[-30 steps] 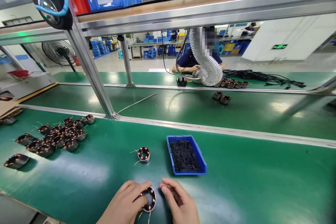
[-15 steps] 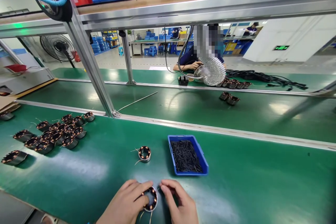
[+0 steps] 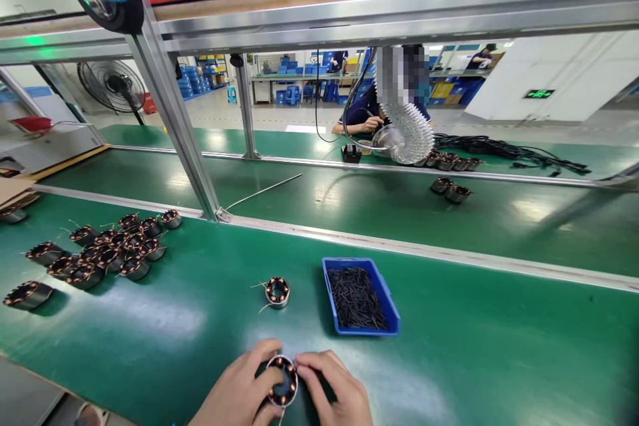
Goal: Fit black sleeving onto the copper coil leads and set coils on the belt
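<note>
Gleaming copper-wound ring stator (image 3: 282,381)

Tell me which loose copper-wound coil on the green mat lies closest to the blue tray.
The single coil just left of the blue tray, alone on the mat; the others sit clustered far left or in the hands.

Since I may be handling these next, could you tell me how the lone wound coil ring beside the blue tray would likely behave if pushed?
The coil ring lies flat on the green mat, so it would probably slide rather than roll. Its metal rim and copper windings suggest it is heavy for its size. Its thin loose wire ends look floppy and easily snagged.
</note>
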Action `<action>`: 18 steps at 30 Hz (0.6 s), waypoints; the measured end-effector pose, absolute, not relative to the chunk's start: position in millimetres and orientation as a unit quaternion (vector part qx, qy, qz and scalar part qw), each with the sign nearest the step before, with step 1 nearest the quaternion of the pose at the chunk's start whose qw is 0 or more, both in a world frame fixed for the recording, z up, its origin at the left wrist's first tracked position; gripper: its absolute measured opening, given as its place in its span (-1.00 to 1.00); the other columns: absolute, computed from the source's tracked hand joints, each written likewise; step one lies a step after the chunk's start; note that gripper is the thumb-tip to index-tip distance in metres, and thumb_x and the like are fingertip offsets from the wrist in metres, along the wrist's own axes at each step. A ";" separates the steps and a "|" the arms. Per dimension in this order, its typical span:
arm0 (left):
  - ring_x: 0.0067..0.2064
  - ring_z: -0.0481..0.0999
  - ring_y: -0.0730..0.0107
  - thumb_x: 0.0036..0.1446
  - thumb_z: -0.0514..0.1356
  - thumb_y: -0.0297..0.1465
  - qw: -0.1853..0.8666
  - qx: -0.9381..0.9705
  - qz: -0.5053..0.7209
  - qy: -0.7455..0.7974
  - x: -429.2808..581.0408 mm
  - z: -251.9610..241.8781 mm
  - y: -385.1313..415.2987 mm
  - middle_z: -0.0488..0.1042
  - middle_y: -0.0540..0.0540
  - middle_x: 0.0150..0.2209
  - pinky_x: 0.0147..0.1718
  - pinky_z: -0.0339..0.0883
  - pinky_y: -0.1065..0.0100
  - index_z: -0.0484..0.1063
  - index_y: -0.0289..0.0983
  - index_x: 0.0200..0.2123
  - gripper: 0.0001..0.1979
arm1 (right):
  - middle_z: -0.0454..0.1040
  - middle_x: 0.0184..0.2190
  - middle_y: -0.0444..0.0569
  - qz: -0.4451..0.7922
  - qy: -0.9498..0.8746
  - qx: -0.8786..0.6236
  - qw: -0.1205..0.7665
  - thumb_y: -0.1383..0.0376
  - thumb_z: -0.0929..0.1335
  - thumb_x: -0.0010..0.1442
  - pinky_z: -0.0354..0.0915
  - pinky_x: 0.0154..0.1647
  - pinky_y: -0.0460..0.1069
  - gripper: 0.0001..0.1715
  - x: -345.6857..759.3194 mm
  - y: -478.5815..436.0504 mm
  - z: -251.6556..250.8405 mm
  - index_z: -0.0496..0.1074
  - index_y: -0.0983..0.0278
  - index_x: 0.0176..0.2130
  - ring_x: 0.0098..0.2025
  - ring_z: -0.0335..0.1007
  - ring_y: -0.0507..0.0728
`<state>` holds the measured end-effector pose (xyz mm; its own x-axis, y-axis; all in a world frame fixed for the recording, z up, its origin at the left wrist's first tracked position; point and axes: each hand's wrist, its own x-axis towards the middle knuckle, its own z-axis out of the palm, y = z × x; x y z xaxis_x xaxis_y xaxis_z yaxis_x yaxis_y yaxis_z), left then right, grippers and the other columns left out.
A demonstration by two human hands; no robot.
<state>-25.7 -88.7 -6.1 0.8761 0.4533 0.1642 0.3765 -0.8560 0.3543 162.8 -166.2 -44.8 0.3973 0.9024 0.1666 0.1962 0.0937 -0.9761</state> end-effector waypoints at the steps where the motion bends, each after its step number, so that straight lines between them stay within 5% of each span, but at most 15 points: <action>1: -0.02 0.57 0.21 0.07 0.20 -0.61 0.168 0.952 0.126 0.220 -27.5 -8.4 -88.9 0.48 -0.21 0.09 -0.07 0.51 0.34 0.40 -0.23 -0.12 -0.70 | 0.61 -0.39 -0.07 0.346 -0.448 -0.595 0.571 0.12 0.42 0.23 0.43 -0.23 -0.09 -0.80 164.1 -165.9 -47.7 0.63 0.14 -0.27 -0.32 0.55 0.10; 6: 0.06 0.55 0.28 0.11 0.19 -0.64 0.226 0.948 0.124 0.185 -33.7 -3.7 -80.9 0.48 -0.12 0.10 0.02 0.46 0.43 0.45 -0.18 -0.17 -0.72 | 0.59 -0.49 -0.07 0.531 -0.305 -0.554 0.564 -0.04 0.55 -0.05 0.39 -0.43 -0.09 -0.54 164.7 -155.5 -60.1 0.58 0.26 -0.33 -0.49 0.46 0.06; 12: 0.08 0.55 0.32 0.15 0.23 -0.60 0.246 0.951 0.100 0.160 -31.8 16.1 -68.4 0.49 -0.02 0.12 0.02 0.45 0.44 0.49 -0.13 -0.19 -0.75 | 0.47 -0.61 -0.18 0.593 -0.294 -0.532 0.528 0.10 0.60 -0.15 0.26 -0.53 -0.14 -0.62 168.5 -140.2 -34.8 0.54 0.30 -0.44 -0.58 0.32 -0.02; 18: 0.00 0.55 0.30 0.23 0.25 -0.45 0.163 0.971 0.116 0.127 -32.2 16.1 -64.7 0.53 -0.04 0.09 0.02 0.43 0.33 0.48 -0.14 -0.17 -0.88 | 0.53 -0.50 -0.04 0.505 -0.388 -0.569 0.520 -0.06 0.46 0.10 0.32 -0.57 -0.10 -0.56 174.4 -161.4 -58.2 0.66 0.25 -0.32 -0.60 0.36 0.02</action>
